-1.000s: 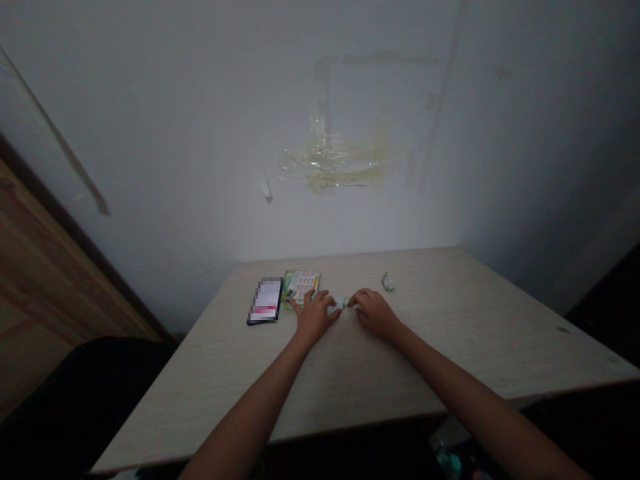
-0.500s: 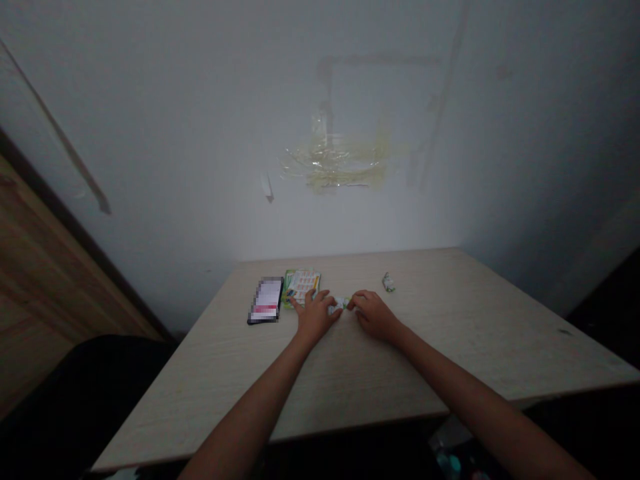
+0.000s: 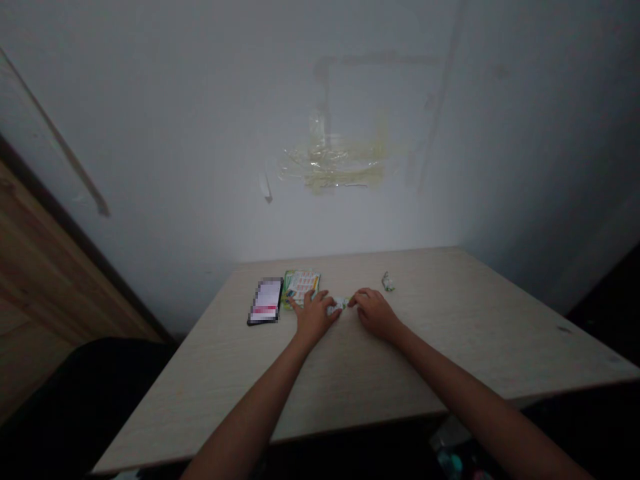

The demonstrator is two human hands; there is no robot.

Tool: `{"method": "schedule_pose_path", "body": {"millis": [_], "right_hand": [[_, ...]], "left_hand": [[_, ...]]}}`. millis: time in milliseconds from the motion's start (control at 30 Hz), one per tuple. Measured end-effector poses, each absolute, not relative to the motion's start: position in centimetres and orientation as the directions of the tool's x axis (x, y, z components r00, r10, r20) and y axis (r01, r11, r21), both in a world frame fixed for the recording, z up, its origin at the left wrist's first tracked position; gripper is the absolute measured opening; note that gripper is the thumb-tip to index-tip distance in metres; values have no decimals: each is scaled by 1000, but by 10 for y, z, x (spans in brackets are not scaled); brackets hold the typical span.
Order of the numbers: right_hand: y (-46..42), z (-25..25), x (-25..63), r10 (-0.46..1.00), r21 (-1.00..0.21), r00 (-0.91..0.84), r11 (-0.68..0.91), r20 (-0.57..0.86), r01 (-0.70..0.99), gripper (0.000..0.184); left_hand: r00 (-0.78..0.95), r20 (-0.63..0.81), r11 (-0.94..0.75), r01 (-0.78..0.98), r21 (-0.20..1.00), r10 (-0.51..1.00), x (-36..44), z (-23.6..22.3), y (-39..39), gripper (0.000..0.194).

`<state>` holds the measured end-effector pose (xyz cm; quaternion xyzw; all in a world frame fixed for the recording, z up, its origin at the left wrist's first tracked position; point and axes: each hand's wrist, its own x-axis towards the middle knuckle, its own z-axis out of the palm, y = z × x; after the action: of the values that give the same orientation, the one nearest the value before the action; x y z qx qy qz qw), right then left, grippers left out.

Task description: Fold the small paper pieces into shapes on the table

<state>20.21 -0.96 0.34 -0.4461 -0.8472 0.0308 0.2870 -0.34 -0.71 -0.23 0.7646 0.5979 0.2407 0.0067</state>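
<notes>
Both hands rest on a pale wooden table (image 3: 450, 333). Between them lies a small white and green scrap of paper (image 3: 339, 305). My left hand (image 3: 314, 315) lies palm down with its fingers spread, thumb tip against the scrap's left end. The fingers of my right hand (image 3: 374, 312) are curled, their tips pinching the scrap's right end. Just beyond my left fingertips sits a green and white printed packet (image 3: 301, 285).
A dark phone (image 3: 265, 301) lies left of the packet. A small crumpled wrapper (image 3: 387, 283) sits farther back on the right. The table stands against a white wall with old tape marks (image 3: 335, 163). A dark chair back (image 3: 85, 393) is at lower left.
</notes>
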Motion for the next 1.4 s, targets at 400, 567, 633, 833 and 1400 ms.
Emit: {"method": "schedule_pose_path", "body": {"millis": [400, 567, 633, 833, 1400], "right_hand": [[-7, -1, 205, 768, -281, -441, 600, 465, 749, 37], [-7, -1, 207, 751, -252, -458, 615, 477, 747, 40], [-6, -2, 208, 736, -227, -481, 631, 477, 742, 37], [-1, -5, 209, 730, -195, -470, 621, 496, 759, 23], [4, -10, 212, 689, -233, -532, 693, 493, 683, 24]], "left_hand": [[194, 377, -323, 892, 317, 906, -5, -2, -8, 19], [236, 368, -369, 862, 347, 899, -6, -2, -8, 22], [262, 360, -390, 851, 350, 895, -6, -2, -8, 23], [328, 330, -440, 820, 365, 885, -7, 1, -8, 22], [364, 278, -453, 787, 420, 889, -16, 7, -7, 24]]}}
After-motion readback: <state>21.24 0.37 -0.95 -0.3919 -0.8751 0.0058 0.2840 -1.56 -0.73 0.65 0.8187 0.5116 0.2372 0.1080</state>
